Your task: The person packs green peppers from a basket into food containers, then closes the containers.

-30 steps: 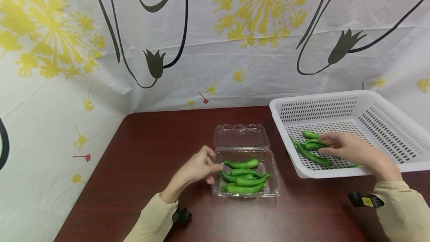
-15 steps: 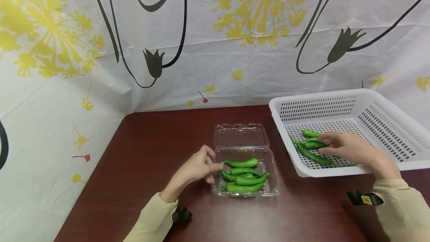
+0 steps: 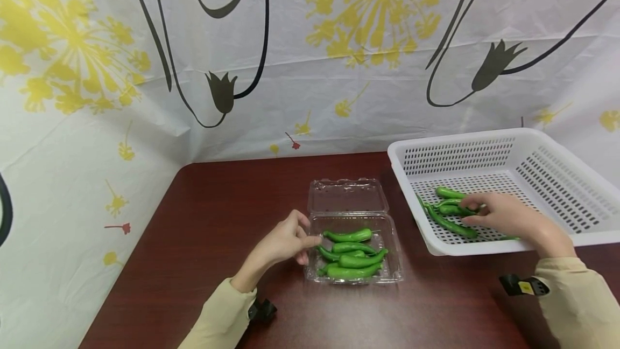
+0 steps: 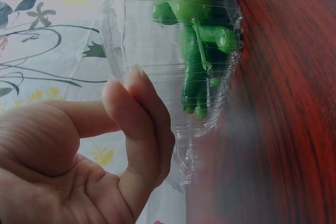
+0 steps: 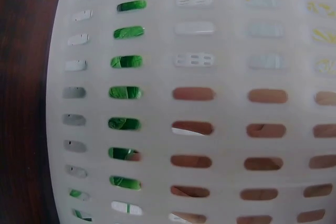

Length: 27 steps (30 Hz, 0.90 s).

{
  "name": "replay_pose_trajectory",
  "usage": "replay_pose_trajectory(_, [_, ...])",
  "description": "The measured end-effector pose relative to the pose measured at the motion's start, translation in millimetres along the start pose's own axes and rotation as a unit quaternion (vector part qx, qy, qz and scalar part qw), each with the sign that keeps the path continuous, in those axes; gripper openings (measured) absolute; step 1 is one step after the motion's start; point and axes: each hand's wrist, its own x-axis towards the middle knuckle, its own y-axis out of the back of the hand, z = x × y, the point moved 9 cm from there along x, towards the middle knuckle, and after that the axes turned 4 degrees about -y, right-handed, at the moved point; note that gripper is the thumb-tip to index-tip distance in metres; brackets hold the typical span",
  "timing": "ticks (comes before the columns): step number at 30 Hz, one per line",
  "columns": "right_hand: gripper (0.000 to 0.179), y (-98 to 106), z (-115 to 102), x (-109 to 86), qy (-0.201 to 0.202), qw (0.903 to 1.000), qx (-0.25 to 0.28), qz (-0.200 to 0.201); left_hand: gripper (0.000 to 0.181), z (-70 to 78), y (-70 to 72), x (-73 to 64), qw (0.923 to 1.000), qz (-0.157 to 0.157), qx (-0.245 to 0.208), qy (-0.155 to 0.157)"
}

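Several green chili peppers (image 3: 356, 261) lie in a clear plastic clamshell container (image 3: 394, 252), its lid folded back. My left hand (image 3: 286, 238) is at the container's left side, the thumb over the rim and the other fingers curled by the outer wall. In the left wrist view those curled fingers (image 4: 144, 124) overlap the container wall. My right hand (image 3: 515, 220) reaches into a white plastic basket (image 3: 484, 149), where thumb and forefinger pinch a green chili pepper (image 3: 452, 210). In the right wrist view the basket wall covers most of that hand, which shows through the slots.
More green peppers (image 3: 450, 226) lie along the basket's left side. The basket stands right of the container on a dark red-brown table (image 3: 232, 203). A white patterned cloth (image 3: 290, 69) hangs behind and at the left.
My right hand has shifted slightly right within the basket, so a little more of the pepper at its fingertips shows. My left hand and the container have stayed in place.
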Motion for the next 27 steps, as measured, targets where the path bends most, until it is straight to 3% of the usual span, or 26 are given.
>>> replay_pose_trajectory(27, [0.038, -6.2, 4.2, 0.2, -0.021, 0.9988, 0.021, -0.039, 0.042, -0.2, -1.3, -2.4, 0.9999, -0.003, -0.007, 0.013])
